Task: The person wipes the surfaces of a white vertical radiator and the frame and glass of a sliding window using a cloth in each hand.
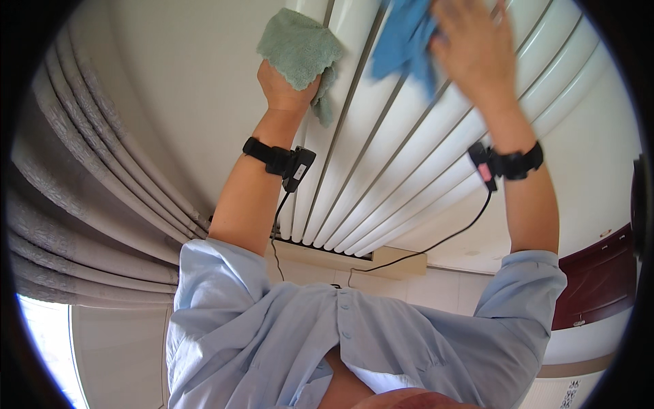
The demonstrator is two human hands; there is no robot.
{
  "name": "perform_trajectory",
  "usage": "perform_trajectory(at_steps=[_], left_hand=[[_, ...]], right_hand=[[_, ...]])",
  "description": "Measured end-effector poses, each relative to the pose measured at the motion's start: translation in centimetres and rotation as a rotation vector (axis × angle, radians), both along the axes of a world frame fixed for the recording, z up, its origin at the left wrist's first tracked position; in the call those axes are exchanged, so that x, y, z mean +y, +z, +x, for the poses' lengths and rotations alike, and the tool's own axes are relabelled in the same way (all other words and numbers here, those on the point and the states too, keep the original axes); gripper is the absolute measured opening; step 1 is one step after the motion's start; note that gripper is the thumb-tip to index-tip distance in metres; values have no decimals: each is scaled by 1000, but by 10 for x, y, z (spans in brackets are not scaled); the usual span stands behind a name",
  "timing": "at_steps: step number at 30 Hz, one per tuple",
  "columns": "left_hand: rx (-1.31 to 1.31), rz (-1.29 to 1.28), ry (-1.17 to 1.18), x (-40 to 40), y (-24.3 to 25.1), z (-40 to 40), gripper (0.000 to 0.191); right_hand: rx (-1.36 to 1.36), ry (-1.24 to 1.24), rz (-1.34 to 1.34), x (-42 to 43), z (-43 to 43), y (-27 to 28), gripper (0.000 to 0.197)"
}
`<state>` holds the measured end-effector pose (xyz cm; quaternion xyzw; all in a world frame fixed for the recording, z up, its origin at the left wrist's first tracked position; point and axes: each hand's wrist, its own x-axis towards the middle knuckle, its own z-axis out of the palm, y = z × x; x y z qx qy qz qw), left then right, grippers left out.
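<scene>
My left hand (287,88) is up at the left edge of a white tubular radiator (352,153). It holds a pale green terry cloth (299,48), which covers most of the fingers and hangs down past the wrist on one side. To the right, my right hand (475,51) is blurred and holds a blue cloth (403,46) over the radiator's tubes. Part of the blue cloth runs out of the top of the view. The fingertips of both hands are hard to make out.
Grey patterned curtains (102,138) hang at the left, beside a bright window (43,342). A dark red door (595,276) stands at the right. Each wrist bears a strapped black device (299,168) with a cable (439,243) trailing towards my blue shirt (306,347).
</scene>
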<state>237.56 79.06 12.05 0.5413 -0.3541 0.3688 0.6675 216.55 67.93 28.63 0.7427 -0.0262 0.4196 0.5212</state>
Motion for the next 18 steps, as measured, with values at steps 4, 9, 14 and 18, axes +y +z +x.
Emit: perform_trajectory(at_steps=[4,9,14,18], left_hand=[[-53,387,389,8,9,-11,17],[-15,366,398,8,10,-7,25],[-80,438,485,-3,-5,19,28],[130,471,329,0,13,-13,26]], right_hand=[[-424,239,-9,7,31,54,50],[-14,447,200,52,75,-15,42],[360,568,233,23,47,-78,23],[286,377,66,-18,-3,-42,18]])
